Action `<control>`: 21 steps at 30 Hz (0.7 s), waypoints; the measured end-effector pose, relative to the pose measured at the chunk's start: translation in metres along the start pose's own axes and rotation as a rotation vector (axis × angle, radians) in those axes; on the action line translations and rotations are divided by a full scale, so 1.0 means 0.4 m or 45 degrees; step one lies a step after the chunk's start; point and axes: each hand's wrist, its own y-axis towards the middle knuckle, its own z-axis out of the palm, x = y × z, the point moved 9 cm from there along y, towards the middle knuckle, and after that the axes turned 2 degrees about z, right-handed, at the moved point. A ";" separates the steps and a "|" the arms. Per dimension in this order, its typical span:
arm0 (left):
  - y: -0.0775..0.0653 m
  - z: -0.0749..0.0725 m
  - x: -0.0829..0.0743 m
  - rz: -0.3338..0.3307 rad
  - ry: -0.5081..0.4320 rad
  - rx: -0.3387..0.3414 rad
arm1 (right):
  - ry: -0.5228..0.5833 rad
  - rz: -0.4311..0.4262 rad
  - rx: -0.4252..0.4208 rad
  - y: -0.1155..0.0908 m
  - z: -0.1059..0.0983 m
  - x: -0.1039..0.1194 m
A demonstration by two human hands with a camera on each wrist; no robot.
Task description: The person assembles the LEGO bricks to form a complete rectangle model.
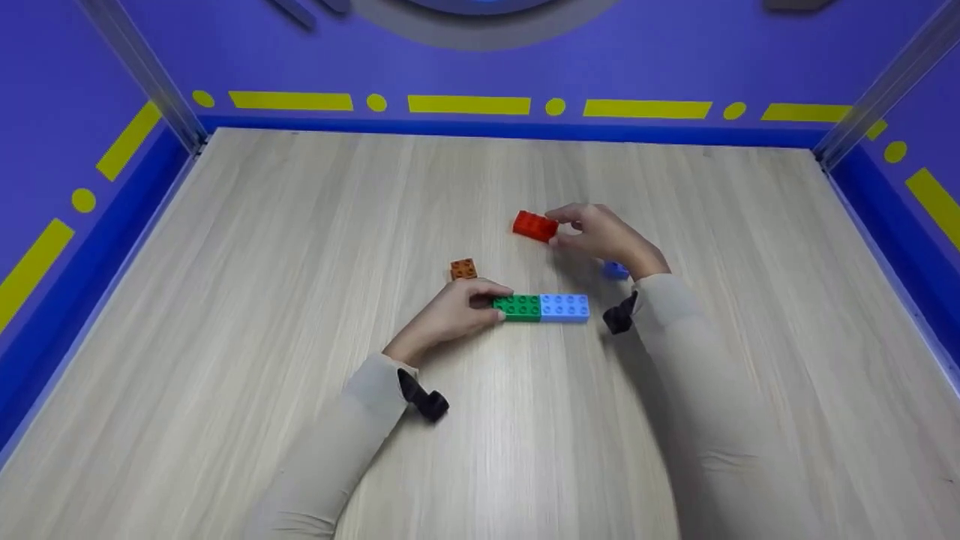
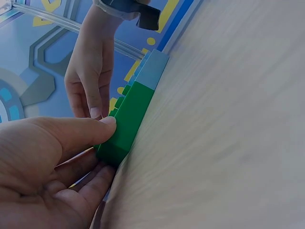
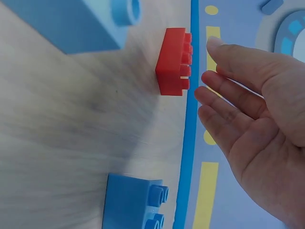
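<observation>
My left hand (image 1: 455,309) holds the near-left end of a green toy brick (image 1: 517,306) between thumb and fingers. End to end with it, on the right, lies a light blue brick (image 1: 565,307). Both sit studs up, seen from the side in the left wrist view. Farther back is a red brick (image 1: 535,226), set at a slight angle. Over the red brick's right end reaches my right hand (image 1: 600,231), thumb and fingers parted. A gap shows between those fingertips and the studs (image 3: 187,59) in the right wrist view.
A small orange-brown brick (image 1: 463,268) lies just behind the left hand. Partly covered by the right wrist is a small blue brick (image 1: 616,270). Blue walls with yellow marks (image 1: 469,105) border the wooden table (image 1: 300,225) at the back and sides.
</observation>
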 end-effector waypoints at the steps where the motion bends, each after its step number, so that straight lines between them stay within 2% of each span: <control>1: 0.000 0.000 -0.001 0.004 -0.003 -0.001 | -0.005 0.003 0.004 0.003 0.000 0.000; 11: -0.004 0.001 -0.005 0.016 -0.001 -0.006 | -0.057 0.066 0.060 0.029 0.017 -0.001; 21: -0.004 0.001 -0.010 0.033 -0.001 -0.007 | -0.077 0.071 -0.002 0.039 0.025 -0.006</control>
